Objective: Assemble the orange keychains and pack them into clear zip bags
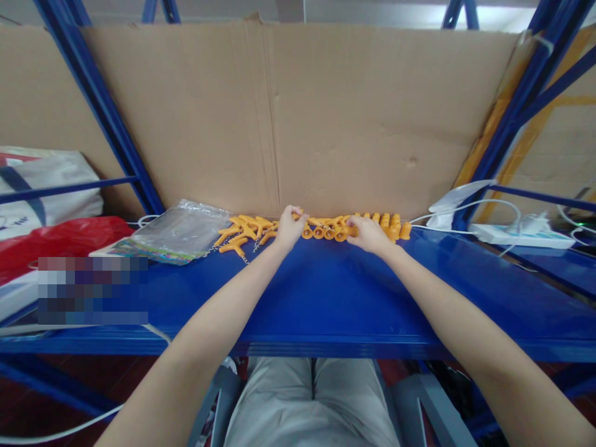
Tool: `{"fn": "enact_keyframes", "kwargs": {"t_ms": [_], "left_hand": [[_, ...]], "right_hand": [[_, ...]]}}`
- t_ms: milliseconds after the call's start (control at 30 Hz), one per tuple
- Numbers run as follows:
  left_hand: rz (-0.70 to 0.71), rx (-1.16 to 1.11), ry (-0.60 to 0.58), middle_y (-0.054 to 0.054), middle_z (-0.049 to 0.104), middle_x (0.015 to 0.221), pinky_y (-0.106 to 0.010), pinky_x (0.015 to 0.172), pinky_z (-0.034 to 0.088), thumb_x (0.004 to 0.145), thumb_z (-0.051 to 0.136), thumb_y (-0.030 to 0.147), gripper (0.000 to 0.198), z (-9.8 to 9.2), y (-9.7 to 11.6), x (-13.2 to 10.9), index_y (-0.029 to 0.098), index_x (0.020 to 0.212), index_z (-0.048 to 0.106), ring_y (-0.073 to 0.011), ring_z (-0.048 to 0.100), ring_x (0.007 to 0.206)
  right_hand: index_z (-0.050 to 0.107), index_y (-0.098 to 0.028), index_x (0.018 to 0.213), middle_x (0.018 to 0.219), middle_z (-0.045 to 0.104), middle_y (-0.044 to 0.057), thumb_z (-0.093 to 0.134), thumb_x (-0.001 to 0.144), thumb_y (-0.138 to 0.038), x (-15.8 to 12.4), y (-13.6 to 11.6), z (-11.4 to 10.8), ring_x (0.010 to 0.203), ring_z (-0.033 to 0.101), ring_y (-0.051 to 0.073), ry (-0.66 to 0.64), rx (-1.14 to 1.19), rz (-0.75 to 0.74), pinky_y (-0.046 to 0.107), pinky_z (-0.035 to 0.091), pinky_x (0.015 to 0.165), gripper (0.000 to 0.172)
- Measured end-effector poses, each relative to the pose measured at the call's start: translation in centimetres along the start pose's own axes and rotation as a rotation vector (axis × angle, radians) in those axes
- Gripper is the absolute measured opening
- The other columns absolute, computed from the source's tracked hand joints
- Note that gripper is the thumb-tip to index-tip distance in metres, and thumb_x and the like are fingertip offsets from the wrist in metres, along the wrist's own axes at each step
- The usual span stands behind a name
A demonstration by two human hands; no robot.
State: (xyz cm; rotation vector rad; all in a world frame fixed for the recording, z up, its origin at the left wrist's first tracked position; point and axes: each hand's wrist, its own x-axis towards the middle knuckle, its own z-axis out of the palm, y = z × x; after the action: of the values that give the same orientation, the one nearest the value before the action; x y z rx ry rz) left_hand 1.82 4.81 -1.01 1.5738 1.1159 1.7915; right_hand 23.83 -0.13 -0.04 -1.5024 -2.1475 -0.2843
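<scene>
At the back of the blue shelf, my left hand [292, 227] is closed in a pinch on a small orange piece [298, 215], mostly hidden by the fingers. My right hand [369, 233] has its fingers round an orange cup-shaped piece [352, 231] at the end of a row. Several orange round cups [318, 233] lie between the hands with open ends toward me. More orange pieces [384, 221] stand in rows behind and right of my right hand. Left of my left hand lies a loose pile of orange T-shaped handles [234, 244] with thin metal chains.
A clear plastic bag [179, 228] lies left of the pile, near a red bag [60, 242]. Cardboard [372, 124] walls the back. At right are a white power strip [521, 236] and cables. Blue shelf posts [107, 118] rise at both sides.
</scene>
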Motion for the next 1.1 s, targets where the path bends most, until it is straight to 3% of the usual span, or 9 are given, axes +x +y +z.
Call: {"fn": "enact_keyframes", "kwargs": {"t_ms": [200,400,633,767,1100], "left_hand": [[-0.057,-0.024,0.033,0.0,0.06,0.084,-0.034,0.095,0.046,0.072,0.063,0.005,0.026,0.3,0.3,-0.3,0.021,0.068,0.043,-0.0149,0.062,0.089],[-0.133,-0.04,0.06,0.002,0.056,0.078,-0.034,0.093,0.046,0.072,0.062,0.003,0.025,0.5,-0.1,-0.1,0.02,0.068,0.044,-0.014,0.059,0.085],[-0.16,-0.096,0.038,0.002,0.056,0.081,-0.032,0.09,0.046,0.071,0.06,0.004,0.024,0.6,-0.6,0.1,0.021,0.07,0.042,-0.0133,0.058,0.082],[-0.131,-0.086,0.015,0.002,0.057,0.08,-0.03,0.088,0.045,0.07,0.058,0.004,0.024,0.8,-0.3,-0.6,0.021,0.069,0.042,-0.0131,0.058,0.082],[-0.12,-0.013,-0.21,0.005,0.049,0.058,-0.026,0.067,0.046,0.077,0.062,0.021,0.028,1.1,0.3,-1.9,0.021,0.058,0.042,-0.0123,0.052,0.062]], "right_hand": [[0.061,-0.021,0.095,0.102,0.072,0.009,0.061,0.075,-0.022,-0.1,0.2,0.3,0.095,0.067,0.028,0.037,0.076,-0.097,0.039,0.05,0.082,0.02],[0.062,-0.021,0.097,0.102,0.073,0.009,0.062,0.076,-0.023,-0.1,0.0,0.4,0.094,0.069,0.027,0.048,0.095,-0.093,0.038,0.051,0.081,0.021],[0.065,-0.019,0.097,0.104,0.074,0.011,0.061,0.078,-0.022,-0.1,0.0,0.3,0.099,0.069,0.03,0.046,0.061,-0.05,0.043,0.052,0.086,0.02],[0.067,-0.018,0.103,0.111,0.073,0.011,0.063,0.08,-0.021,0.1,0.0,0.8,0.106,0.067,0.028,0.093,0.163,-0.107,0.044,0.051,0.094,0.024],[0.069,-0.019,0.114,0.118,0.069,0.012,0.061,0.084,-0.017,0.1,0.1,1.4,0.112,0.064,0.027,0.075,0.234,-0.149,0.046,0.047,0.101,0.031]]}}
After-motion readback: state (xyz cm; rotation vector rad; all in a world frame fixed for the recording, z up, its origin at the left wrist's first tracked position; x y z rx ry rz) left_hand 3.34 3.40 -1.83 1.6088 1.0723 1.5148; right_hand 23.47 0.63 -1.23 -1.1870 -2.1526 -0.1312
